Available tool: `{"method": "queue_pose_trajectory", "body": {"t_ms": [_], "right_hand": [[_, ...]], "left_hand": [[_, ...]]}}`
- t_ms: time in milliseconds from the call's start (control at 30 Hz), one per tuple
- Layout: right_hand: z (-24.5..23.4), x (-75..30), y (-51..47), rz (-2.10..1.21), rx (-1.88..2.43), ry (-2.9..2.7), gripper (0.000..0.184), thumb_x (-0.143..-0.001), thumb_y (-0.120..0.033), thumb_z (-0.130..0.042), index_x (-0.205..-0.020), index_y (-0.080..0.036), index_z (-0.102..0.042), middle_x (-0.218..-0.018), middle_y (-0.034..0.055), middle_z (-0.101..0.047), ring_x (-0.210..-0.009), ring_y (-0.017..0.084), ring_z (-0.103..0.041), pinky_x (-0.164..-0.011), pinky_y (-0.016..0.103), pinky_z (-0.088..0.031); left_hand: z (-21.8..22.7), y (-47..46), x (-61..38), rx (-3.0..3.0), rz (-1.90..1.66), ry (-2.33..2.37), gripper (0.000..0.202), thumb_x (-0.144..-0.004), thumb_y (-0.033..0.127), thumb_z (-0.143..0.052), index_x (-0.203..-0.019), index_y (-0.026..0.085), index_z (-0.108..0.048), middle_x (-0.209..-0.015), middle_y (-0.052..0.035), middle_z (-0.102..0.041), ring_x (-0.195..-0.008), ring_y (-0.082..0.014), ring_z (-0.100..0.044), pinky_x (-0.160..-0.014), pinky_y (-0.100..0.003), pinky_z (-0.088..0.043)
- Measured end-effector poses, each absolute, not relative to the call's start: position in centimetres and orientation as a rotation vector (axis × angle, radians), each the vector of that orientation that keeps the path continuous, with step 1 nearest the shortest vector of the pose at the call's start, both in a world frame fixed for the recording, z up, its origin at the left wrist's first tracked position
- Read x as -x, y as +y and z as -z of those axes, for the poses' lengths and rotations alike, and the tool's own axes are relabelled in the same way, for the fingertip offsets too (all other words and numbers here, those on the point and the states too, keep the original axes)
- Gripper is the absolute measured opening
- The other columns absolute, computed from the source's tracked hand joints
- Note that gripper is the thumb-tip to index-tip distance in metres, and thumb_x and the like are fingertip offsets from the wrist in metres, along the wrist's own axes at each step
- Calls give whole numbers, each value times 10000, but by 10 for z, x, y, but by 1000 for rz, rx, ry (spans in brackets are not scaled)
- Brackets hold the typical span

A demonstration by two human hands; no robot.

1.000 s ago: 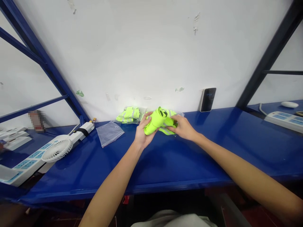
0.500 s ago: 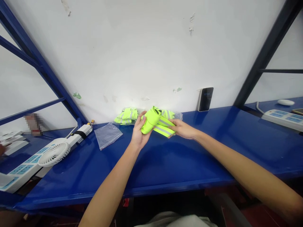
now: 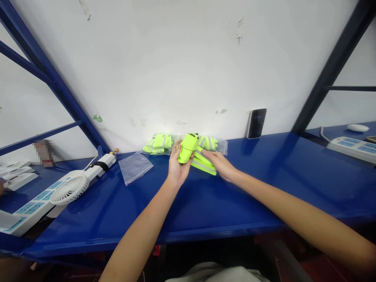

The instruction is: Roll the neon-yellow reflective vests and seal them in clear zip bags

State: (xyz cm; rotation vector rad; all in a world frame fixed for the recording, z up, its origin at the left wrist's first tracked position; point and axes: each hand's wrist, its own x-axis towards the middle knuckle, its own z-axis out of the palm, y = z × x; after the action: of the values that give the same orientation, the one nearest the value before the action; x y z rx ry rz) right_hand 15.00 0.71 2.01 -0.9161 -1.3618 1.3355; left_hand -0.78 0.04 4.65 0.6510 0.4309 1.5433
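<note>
A bright yellow-green reflective strap (image 3: 188, 149) is partly rolled up, with a loose length carrying a silver stripe trailing to the right. My left hand (image 3: 178, 167) is closed around the rolled part, thumb and fingers on either side. At the loose length, my right hand (image 3: 221, 164) has its fingers pressed on the strap near the roll; the fingertips are partly hidden. Behind the hands, against the wall, lie two clear bags holding similar yellow-green material, the left bag (image 3: 158, 143) and the right bag (image 3: 209, 143).
An unfilled clear zip bag (image 3: 135, 168) lies on the blue table (image 3: 223, 203). To the left are a small white fan (image 3: 70, 190), a power strip (image 3: 35, 203) and a white pack with a black band (image 3: 102, 166). A clock-like device (image 3: 257, 123) stands by the wall at right.
The roll in my left hand has turned more upright. My right hand has moved closer along the strap, its fingers now stretched nearer to the roll.
</note>
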Motion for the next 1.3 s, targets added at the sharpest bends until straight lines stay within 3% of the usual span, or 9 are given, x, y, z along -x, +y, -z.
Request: {"method": "queue_pose_trajectory", "body": {"t_ms": [133, 333, 433, 567, 633, 733, 867, 1133, 1300], "right_hand": [[-15, -155, 10, -1303, 961, -1433, 356, -818, -475, -695, -1025, -192, -754, -1036, 69, -764, -989, 276, -686, -886, 387, -510], [-18, -154, 12, -1535, 943, -1150, 266, -926, -373, -582, -906, -167, -748, -978, 83, -773, -857, 219, -716, -796, 327, -553], [-23, -154, 11, -1681, 991, -995, 278, -962, -365, -524, -916, -180, -727, -912, 58, -773, -733, 169, -706, -674, 274, -554], [-22, -153, 10, -1736, 1120, -983, 366, -972, -458, -471, -869, -186, -694, -753, 39, -739, -533, 139, -614, -455, 239, -450], [-18, -153, 10, -1683, 1131, -1054, 378, -964, -484, -469, -887, -193, -696, -756, 45, -734, -562, 154, -619, -480, 253, -460], [-15, -154, 7, -1527, 1050, -1279, 402, -941, -531, -488, -949, -202, -720, -847, 65, -745, -736, 201, -661, -632, 295, -516], [-14, -154, 5, -1320, 1017, -1524, 425, -890, -566, -552, -929, -182, -730, -897, 66, -732, -857, 230, -642, -713, 305, -494], [-11, -158, 8, -1058, 1069, -1769, 524, -874, -634, -506, -827, -139, -671, -669, 4, -590, -602, 145, -482, -576, 270, -371], [-14, -159, 7, -881, 1067, -1830, 530, -889, -631, -473, -744, -147, -631, -602, -20, -481, -569, 122, -383, -534, 256, -304]], "left_hand": [[-42, -2, 2, -639, -1542, 468, 220, -819, 228, -665, -1023, 212, -587, -951, -23, -631, -782, -137, -614, -715, -278, -509], [-36, -2, 2, -634, -1513, 504, 246, -806, 250, -688, -1034, 227, -599, -1010, -20, -637, -813, -138, -611, -749, -286, -513], [-38, -3, 1, -621, -1512, 494, 242, -802, 245, -691, -1026, 226, -601, -1047, -25, -636, -874, -157, -620, -853, -351, -521], [-39, -4, 1, -616, -1528, 497, 237, -801, 245, -690, -1021, 227, -605, -1053, -24, -634, -906, -165, -617, -907, -384, -510], [-39, -4, 0, -613, -1533, 509, 232, -801, 250, -688, -1018, 229, -608, -1051, -21, -633, -900, -164, -614, -896, -377, -512], [-39, -5, 0, -617, -1534, 525, 241, -801, 252, -684, -1030, 229, -610, -1024, -20, -634, -855, -160, -611, -841, -356, -520], [-41, -5, 0, -633, -1535, 521, 263, -792, 266, -690, -1038, 234, -604, -954, -11, -635, -770, -147, -599, -750, -314, -512], [-42, -7, 0, -655, -1540, 546, 275, -780, 296, -706, -1028, 239, -601, -943, -3, -639, -744, -137, -591, -686, -268, -478], [-39, -5, -1, -666, -1529, 542, 296, -765, 302, -723, -1030, 242, -604, -985, -3, -654, -773, -134, -601, -691, -255, -481]]}}
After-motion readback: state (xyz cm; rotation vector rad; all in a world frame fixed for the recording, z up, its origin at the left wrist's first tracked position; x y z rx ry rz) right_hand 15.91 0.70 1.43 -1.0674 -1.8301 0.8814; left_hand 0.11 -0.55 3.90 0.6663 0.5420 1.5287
